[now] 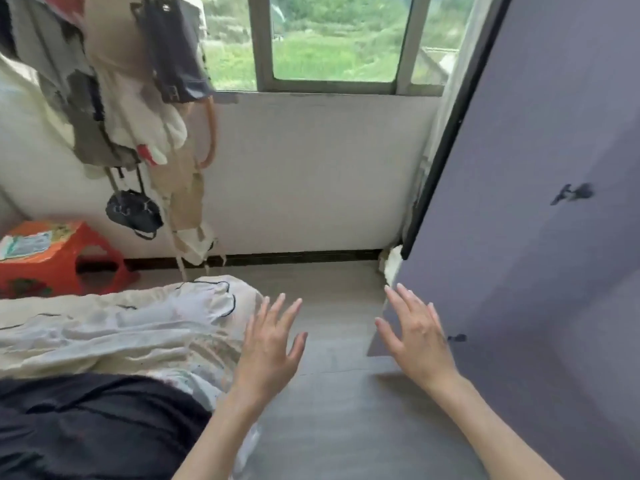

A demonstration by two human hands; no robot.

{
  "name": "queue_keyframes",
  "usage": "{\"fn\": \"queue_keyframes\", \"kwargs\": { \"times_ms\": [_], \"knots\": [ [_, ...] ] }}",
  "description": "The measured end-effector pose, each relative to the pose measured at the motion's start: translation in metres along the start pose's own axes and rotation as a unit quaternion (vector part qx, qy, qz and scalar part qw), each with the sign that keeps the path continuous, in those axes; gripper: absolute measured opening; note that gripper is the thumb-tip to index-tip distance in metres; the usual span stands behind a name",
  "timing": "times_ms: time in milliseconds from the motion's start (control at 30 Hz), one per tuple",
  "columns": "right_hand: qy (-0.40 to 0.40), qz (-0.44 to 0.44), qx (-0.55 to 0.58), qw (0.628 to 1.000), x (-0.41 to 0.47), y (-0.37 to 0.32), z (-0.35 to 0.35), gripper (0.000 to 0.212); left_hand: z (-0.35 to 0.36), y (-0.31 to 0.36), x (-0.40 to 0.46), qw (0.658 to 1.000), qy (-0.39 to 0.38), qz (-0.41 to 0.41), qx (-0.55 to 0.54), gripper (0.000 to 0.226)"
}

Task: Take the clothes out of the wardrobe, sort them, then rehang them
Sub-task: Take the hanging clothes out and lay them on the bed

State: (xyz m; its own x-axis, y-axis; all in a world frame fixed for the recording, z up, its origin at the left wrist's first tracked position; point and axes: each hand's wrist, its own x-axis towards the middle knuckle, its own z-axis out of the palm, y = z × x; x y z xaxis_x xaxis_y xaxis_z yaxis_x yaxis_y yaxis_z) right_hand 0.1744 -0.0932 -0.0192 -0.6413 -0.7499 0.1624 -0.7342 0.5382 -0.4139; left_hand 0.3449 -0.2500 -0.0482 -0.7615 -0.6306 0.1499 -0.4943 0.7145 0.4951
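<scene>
A grey-purple wardrobe door [540, 150] fills the right side, with a small dark handle [573, 194] on it. My right hand [417, 336] is spread with straight fingers in front of the door's lower left edge and holds nothing. My left hand [272, 344] hovers over the grey floor with straight fingers, also holding nothing. On the bed at left lie a white garment with dark trim [138, 320] and a black garment [86, 424]. Whether my right hand touches the door cannot be told.
Clothes and a small black bag [133, 211] hang in a bunch [114, 81] at the upper left wall. An orange plastic stool [52, 258] stands by the bed. A window [332, 39] is straight ahead above a white wall. Grey floor [329, 410] lies between bed and wardrobe.
</scene>
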Motion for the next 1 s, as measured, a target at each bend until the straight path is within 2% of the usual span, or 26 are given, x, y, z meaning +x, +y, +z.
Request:
{"fn": "queue_keyframes", "kwargs": {
  "times_ms": [100,233,467,633,767,900,1000],
  "knots": [
    [0.026,0.086,-0.019,0.996,0.006,0.050,-0.024,0.057,0.029,0.039,0.058,0.995,-0.044,0.085,-0.012,0.061],
    [0.083,0.187,-0.031,0.978,0.018,0.105,-0.052,0.057,0.059,0.094,0.129,0.979,-0.083,0.185,-0.033,0.071],
    [0.174,0.339,-0.050,0.923,0.005,0.168,-0.104,0.057,0.110,0.206,0.212,0.917,-0.160,0.365,-0.033,0.065],
    [0.222,0.440,-0.095,0.865,-0.040,0.215,-0.139,0.056,0.158,0.301,0.213,0.854,-0.207,0.472,-0.069,0.073],
    [0.291,0.491,-0.131,0.810,-0.080,0.259,-0.164,0.053,0.194,0.372,0.199,0.804,-0.253,0.532,-0.076,0.077],
    [0.319,0.546,-0.157,0.759,-0.115,0.304,-0.200,0.053,0.228,0.439,0.180,0.773,-0.263,0.569,-0.093,0.074],
    [0.330,0.573,-0.174,0.729,-0.143,0.336,-0.234,0.053,0.256,0.493,0.164,0.753,-0.282,0.589,-0.081,0.060]
  ]
}}
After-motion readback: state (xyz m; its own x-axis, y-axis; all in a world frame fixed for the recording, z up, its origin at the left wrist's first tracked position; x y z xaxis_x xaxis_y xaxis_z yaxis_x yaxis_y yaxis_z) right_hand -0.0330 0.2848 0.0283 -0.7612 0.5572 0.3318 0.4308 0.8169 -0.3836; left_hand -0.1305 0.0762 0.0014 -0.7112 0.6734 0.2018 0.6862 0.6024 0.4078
